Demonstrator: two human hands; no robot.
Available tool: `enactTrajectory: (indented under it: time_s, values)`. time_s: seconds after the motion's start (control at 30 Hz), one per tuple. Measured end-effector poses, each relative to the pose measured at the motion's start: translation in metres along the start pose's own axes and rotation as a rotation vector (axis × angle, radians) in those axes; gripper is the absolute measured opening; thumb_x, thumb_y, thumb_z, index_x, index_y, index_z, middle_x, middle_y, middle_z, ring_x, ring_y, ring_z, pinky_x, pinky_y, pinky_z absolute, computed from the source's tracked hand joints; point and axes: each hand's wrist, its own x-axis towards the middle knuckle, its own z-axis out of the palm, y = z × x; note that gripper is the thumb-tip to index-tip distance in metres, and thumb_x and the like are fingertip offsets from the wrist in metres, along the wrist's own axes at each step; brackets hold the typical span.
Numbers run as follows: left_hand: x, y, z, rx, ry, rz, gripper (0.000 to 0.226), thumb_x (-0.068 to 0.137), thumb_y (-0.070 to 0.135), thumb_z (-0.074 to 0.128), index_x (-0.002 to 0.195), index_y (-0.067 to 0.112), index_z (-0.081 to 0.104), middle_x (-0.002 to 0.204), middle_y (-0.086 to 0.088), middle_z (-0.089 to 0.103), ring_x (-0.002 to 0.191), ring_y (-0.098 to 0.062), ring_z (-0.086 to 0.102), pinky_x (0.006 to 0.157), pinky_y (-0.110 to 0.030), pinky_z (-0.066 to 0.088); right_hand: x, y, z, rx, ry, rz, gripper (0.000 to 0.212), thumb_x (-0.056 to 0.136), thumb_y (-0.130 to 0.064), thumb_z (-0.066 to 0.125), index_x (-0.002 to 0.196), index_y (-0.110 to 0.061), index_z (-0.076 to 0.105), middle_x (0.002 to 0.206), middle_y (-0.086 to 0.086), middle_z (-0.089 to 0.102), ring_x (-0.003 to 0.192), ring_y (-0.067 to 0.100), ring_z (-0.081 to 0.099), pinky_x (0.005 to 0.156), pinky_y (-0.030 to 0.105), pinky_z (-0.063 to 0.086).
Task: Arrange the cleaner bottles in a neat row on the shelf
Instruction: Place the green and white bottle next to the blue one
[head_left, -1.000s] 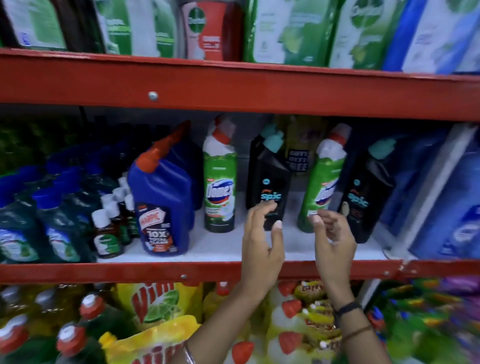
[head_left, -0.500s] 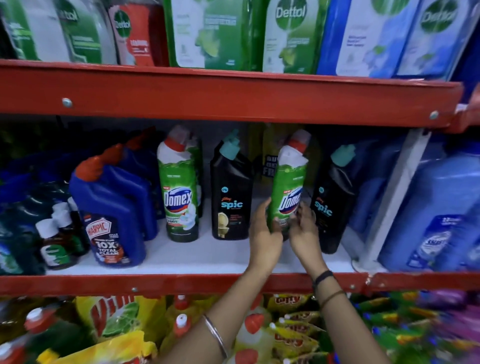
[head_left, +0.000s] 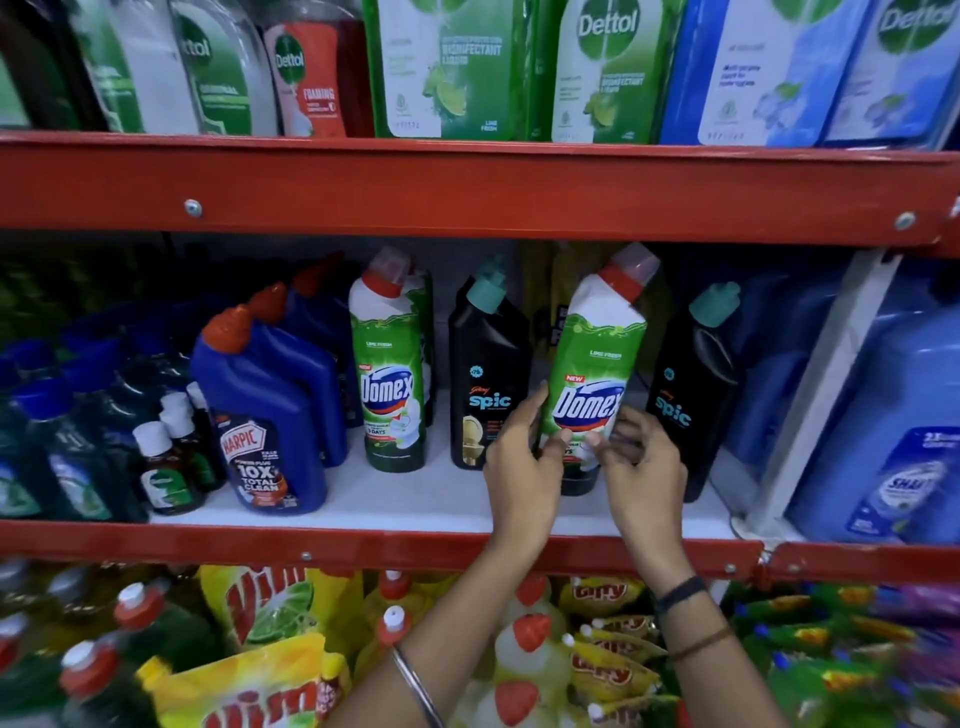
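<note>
Green Domex bottle (head_left: 592, 384) upright on white shelf (head_left: 415, 499), between two black Spic bottles (head_left: 488, 374) (head_left: 691, 395). Gripped low by both hands: left hand (head_left: 524, 467) wrapped round its left side, right hand (head_left: 644, 467) curled against its right. Second Domex bottle (head_left: 389, 374) and blue Harpic bottles (head_left: 270, 410) further left.

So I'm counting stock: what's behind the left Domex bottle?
Behind the left Domex bottle a second green Domex bottle shows at its right edge. Anything further back is covered.

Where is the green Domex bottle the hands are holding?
On the middle shelf, right of centre, the held Domex bottle sits between two black Spic bottles.
</note>
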Motion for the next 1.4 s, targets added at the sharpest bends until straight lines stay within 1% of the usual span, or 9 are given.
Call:
enactTrajectory:
  time_s: [0.23, 0.33, 0.43, 0.5, 0.63, 0.7, 0.93, 1.13, 1.4]
  values:
    - [-0.014, 0.004, -0.057, -0.029, 0.022, 0.010, 0.049, 0.086, 0.011, 0.063, 0.131, 0.029, 0.051, 0.119, 0.016, 0.065, 0.109, -0.006, 0.062, 0.095, -0.037, 0.053, -0.035, -0.028, 0.026, 0.045, -0.052, -0.013, 0.030, 0.078, -0.011, 0.072, 0.105, -0.021, 0.060, 0.090, -0.013, 0.066, 0.079, -0.017, 0.059, 0.067, 0.002, 0.046]
    - [-0.019, 0.001, -0.085, -0.003, 0.070, 0.021, 0.048, 0.088, 0.015, 0.062, 0.132, 0.030, 0.050, 0.107, 0.029, 0.060, 0.101, 0.003, 0.060, 0.089, -0.027, 0.052, -0.048, -0.039, 0.047, 0.048, -0.091, -0.017, 0.032, 0.079, -0.014, 0.071, 0.110, -0.018, 0.064, 0.090, -0.010, 0.068, 0.078, -0.011, 0.062, 0.065, 0.001, 0.045]
    - [-0.019, -0.008, -0.111, -0.002, 0.115, 0.023, 0.048, 0.088, 0.018, 0.061, 0.133, 0.031, 0.049, 0.113, 0.014, 0.066, 0.102, -0.004, 0.062, 0.089, -0.031, 0.054, -0.060, -0.049, 0.072, 0.080, -0.129, -0.008, 0.031, 0.079, -0.011, 0.071, 0.110, -0.015, 0.065, 0.088, -0.009, 0.069, 0.077, -0.006, 0.064, 0.062, 0.001, 0.045]
    - [-0.018, -0.015, -0.126, 0.011, 0.146, 0.025, 0.050, 0.089, 0.015, 0.061, 0.134, 0.032, 0.048, 0.103, 0.014, 0.066, 0.090, -0.003, 0.063, 0.083, -0.028, 0.054, -0.067, -0.053, 0.089, 0.083, -0.148, -0.007, 0.033, 0.079, -0.011, 0.071, 0.111, -0.012, 0.064, 0.091, -0.003, 0.070, 0.082, 0.001, 0.065, 0.062, 0.003, 0.047]
    - [-0.013, -0.026, -0.152, 0.039, 0.187, 0.026, 0.050, 0.090, 0.011, 0.059, 0.136, 0.027, 0.046, 0.101, 0.029, 0.058, 0.084, 0.020, 0.056, 0.074, -0.001, 0.044, -0.075, -0.056, 0.117, 0.082, -0.188, 0.002, 0.036, 0.078, -0.013, 0.073, 0.112, -0.008, 0.063, 0.096, 0.002, 0.071, 0.084, 0.005, 0.066, 0.065, 0.004, 0.049]
    - [-0.009, -0.031, -0.160, 0.051, 0.203, 0.016, 0.051, 0.090, 0.011, 0.060, 0.137, 0.026, 0.045, 0.097, 0.037, 0.052, 0.084, 0.025, 0.053, 0.073, 0.002, 0.041, -0.078, -0.058, 0.127, 0.077, -0.199, 0.012, 0.038, 0.078, -0.014, 0.073, 0.113, -0.007, 0.062, 0.099, 0.004, 0.070, 0.086, 0.009, 0.066, 0.065, 0.003, 0.048]
    - [-0.002, -0.045, -0.166, 0.042, 0.192, -0.008, 0.053, 0.090, 0.006, 0.058, 0.137, 0.024, 0.044, 0.106, 0.037, 0.052, 0.094, 0.018, 0.054, 0.083, -0.013, 0.046, -0.080, -0.057, 0.144, 0.010, -0.187, -0.016, 0.034, 0.080, -0.010, 0.070, 0.113, -0.008, 0.063, 0.102, 0.008, 0.071, 0.083, 0.007, 0.063, 0.061, -0.002, 0.043]
    - [0.001, -0.049, -0.166, 0.075, 0.173, 0.023, 0.054, 0.090, 0.010, 0.059, 0.139, 0.026, 0.042, 0.133, 0.003, 0.059, 0.112, -0.009, 0.060, 0.092, -0.024, 0.049, -0.077, -0.051, 0.145, 0.000, -0.199, -0.012, 0.038, 0.081, -0.015, 0.070, 0.118, -0.008, 0.059, 0.107, 0.009, 0.070, 0.087, 0.010, 0.064, 0.064, 0.000, 0.045]
    - [-0.001, -0.052, -0.162, 0.133, 0.204, 0.077, 0.056, 0.092, 0.005, 0.053, 0.141, 0.026, 0.036, 0.134, -0.005, 0.059, 0.116, -0.015, 0.059, 0.092, -0.028, 0.053, -0.077, -0.046, 0.144, 0.007, -0.209, -0.022, 0.041, 0.081, -0.018, 0.070, 0.119, -0.008, 0.057, 0.110, 0.009, 0.068, 0.089, 0.009, 0.064, 0.064, 0.001, 0.046]
